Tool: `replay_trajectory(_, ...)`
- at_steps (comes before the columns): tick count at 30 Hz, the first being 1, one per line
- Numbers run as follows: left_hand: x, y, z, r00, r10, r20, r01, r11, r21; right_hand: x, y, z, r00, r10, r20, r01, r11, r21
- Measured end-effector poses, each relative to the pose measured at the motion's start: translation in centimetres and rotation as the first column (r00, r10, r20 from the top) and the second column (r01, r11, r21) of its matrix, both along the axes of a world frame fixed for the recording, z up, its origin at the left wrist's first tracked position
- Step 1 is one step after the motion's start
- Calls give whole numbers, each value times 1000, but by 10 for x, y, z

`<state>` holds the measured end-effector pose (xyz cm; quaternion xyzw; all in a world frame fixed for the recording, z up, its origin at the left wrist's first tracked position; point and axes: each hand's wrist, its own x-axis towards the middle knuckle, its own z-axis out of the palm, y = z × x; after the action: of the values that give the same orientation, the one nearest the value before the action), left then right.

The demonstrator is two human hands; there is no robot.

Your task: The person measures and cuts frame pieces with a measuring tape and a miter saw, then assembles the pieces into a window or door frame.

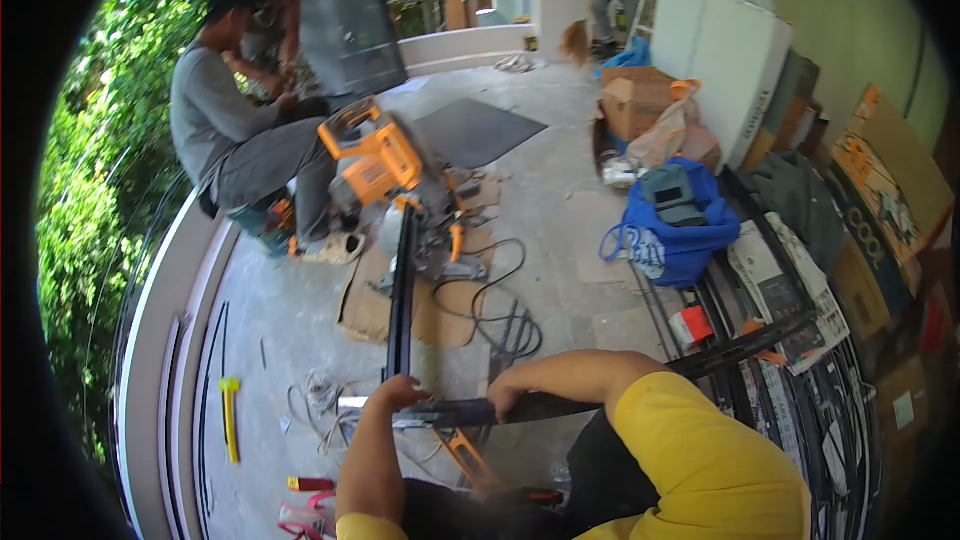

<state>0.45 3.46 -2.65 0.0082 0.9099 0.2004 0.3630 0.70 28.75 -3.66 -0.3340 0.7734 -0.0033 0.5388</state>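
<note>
In the head view, the right hand [506, 398] was closed around the long dark bar [455, 412]. The left hand [398, 395] touched near its silvery end; its grip I could not tell. The orange saw [385, 165] stood ahead.

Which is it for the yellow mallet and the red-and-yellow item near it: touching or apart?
Apart. The head view shows bare floor between the yellow mallet and the red-and-yellow item.
</note>
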Motion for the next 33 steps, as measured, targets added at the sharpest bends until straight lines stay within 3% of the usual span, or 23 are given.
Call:
replay_trajectory(6, -9, -13, -25, 980, -159, -118, 157, 987, -26, 0, -3, 5, 998, 59, -7, -59, 998, 26)
replay_trajectory(12, -5, -6, -18, 990, -100, -102, 99, 995, -13, 0, -4, 10, 1000, 6, 28, -8, 998, 63)
replay_trajectory(27, -9, -7, -25, 975, -189, -121, 183, 981, -56, 1, -4, 8, 1000, -18, 3, 18, 997, 75)
replay_trajectory(33, -4, -5, -16, 984, -138, -113, 133, 990, -48, 1, -4, 7, 1000, -13, -5, 14, 998, 55)
